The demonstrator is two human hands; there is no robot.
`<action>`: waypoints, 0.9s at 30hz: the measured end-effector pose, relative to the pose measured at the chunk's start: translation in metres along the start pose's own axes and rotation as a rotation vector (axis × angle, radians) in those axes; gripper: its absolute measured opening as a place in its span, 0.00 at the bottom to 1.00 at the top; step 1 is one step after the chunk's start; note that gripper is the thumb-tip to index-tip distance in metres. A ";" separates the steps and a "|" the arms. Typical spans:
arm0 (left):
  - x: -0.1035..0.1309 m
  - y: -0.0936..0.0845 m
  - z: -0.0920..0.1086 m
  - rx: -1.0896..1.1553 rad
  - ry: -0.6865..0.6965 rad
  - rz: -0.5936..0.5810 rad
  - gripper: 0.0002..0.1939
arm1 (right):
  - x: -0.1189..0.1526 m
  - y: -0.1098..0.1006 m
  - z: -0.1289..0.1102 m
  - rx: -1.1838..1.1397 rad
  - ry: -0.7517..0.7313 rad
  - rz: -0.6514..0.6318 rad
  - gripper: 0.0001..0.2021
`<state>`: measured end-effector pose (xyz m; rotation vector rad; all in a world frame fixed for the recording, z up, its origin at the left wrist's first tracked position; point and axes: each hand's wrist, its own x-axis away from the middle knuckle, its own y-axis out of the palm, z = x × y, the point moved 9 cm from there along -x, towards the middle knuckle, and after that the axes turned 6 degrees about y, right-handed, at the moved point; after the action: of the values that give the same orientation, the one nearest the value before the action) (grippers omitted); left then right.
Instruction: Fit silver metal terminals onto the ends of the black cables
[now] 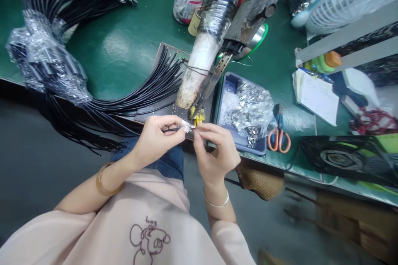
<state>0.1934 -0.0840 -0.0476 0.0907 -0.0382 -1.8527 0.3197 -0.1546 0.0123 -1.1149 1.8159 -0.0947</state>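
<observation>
Black cable (169, 129), pinched between the left hand's (159, 135) thumb and finger, white piece (186, 126) at its end, right beside the yellow part (199, 118)! Right hand (219, 147) curls in close; whether it's pinching anything, can't tell.

The green tabletop (139, 28) bears a clear cylindrical plastic tub (183, 3) at the view's twelve o'clock, a blue-grey rectangular plastic tray (262, 149) at three, and plastic-wrapped black cables (54, 55) at ten.

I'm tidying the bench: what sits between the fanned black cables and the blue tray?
Head view: the hose's pale end and a metal bar sit between cables and tray.
</observation>
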 end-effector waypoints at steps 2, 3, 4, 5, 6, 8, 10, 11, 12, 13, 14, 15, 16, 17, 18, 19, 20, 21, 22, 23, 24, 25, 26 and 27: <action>-0.004 0.000 0.000 0.011 0.002 0.020 0.05 | 0.002 0.003 -0.004 0.059 -0.055 -0.006 0.11; -0.005 -0.001 0.001 0.012 0.002 0.032 0.04 | 0.002 0.005 -0.004 0.073 -0.059 -0.007 0.11; -0.007 -0.001 0.001 0.008 0.000 0.044 0.05 | 0.002 0.006 -0.003 0.078 -0.056 -0.005 0.11; -0.008 -0.001 0.001 0.003 -0.002 0.055 0.05 | 0.002 0.007 -0.003 0.076 -0.048 0.000 0.11; -0.009 -0.001 0.001 -0.003 -0.001 0.064 0.05 | 0.001 0.007 -0.001 0.072 -0.038 0.006 0.10; -0.011 -0.001 0.001 -0.019 0.000 0.077 0.06 | 0.000 0.008 0.001 0.054 -0.021 0.012 0.10; -0.011 -0.001 0.001 -0.041 -0.001 0.084 0.06 | -0.001 0.009 0.003 0.034 -0.006 0.013 0.10; -0.012 -0.001 0.001 -0.055 -0.003 0.085 0.07 | -0.002 0.009 0.004 0.025 0.002 0.013 0.10; -0.012 -0.001 0.001 -0.067 -0.004 0.086 0.07 | -0.003 0.009 0.006 0.018 0.010 0.013 0.10; -0.012 -0.001 0.001 -0.078 -0.003 0.087 0.07 | -0.003 0.009 0.006 0.013 0.016 0.012 0.10; -0.012 -0.001 0.002 -0.087 0.001 0.088 0.07 | -0.004 0.009 0.007 0.010 0.022 0.011 0.10; -0.012 -0.001 0.003 -0.096 0.009 0.090 0.07 | -0.004 0.009 0.008 0.008 0.027 0.010 0.09; -0.012 -0.001 0.004 -0.105 0.023 0.093 0.07 | -0.004 0.009 0.008 0.008 0.029 0.013 0.10; -0.012 -0.001 0.007 -0.116 0.039 0.094 0.07 | -0.005 0.009 0.007 0.011 0.030 0.015 0.10; -0.012 -0.002 0.009 -0.129 0.057 0.095 0.07 | -0.005 0.008 0.007 0.014 0.030 0.019 0.10; -0.012 -0.002 0.012 -0.142 0.073 0.096 0.07 | -0.005 0.008 0.006 0.019 0.030 0.022 0.10; -0.012 -0.002 0.014 -0.150 0.087 0.093 0.07 | -0.006 0.007 0.005 0.024 0.029 0.025 0.10; -0.012 -0.002 0.015 -0.154 0.096 0.089 0.07 | -0.006 0.007 0.004 0.030 0.028 0.025 0.10; -0.012 -0.002 0.015 -0.153 0.099 0.084 0.07 | -0.005 0.006 0.003 0.036 0.025 0.024 0.10; -0.012 -0.002 0.015 -0.146 0.098 0.078 0.07 | -0.004 0.006 0.002 0.042 0.020 0.018 0.10; -0.012 -0.002 0.014 -0.136 0.091 0.069 0.06 | -0.003 0.006 0.001 0.049 0.009 0.009 0.10; -0.012 -0.002 0.012 -0.125 0.081 0.057 0.06 | -0.002 0.007 0.000 0.059 -0.005 -0.005 0.10; -0.012 -0.001 0.010 -0.115 0.069 0.045 0.06 | 0.000 0.008 -0.001 0.069 -0.022 -0.020 0.10; -0.012 -0.001 0.008 -0.107 0.056 0.034 0.06 | 0.001 0.009 -0.002 0.078 -0.038 -0.035 0.10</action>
<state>0.1952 -0.0724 -0.0394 0.0672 0.0976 -1.8134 0.3121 -0.1506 0.0078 -1.0866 1.7454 -0.1625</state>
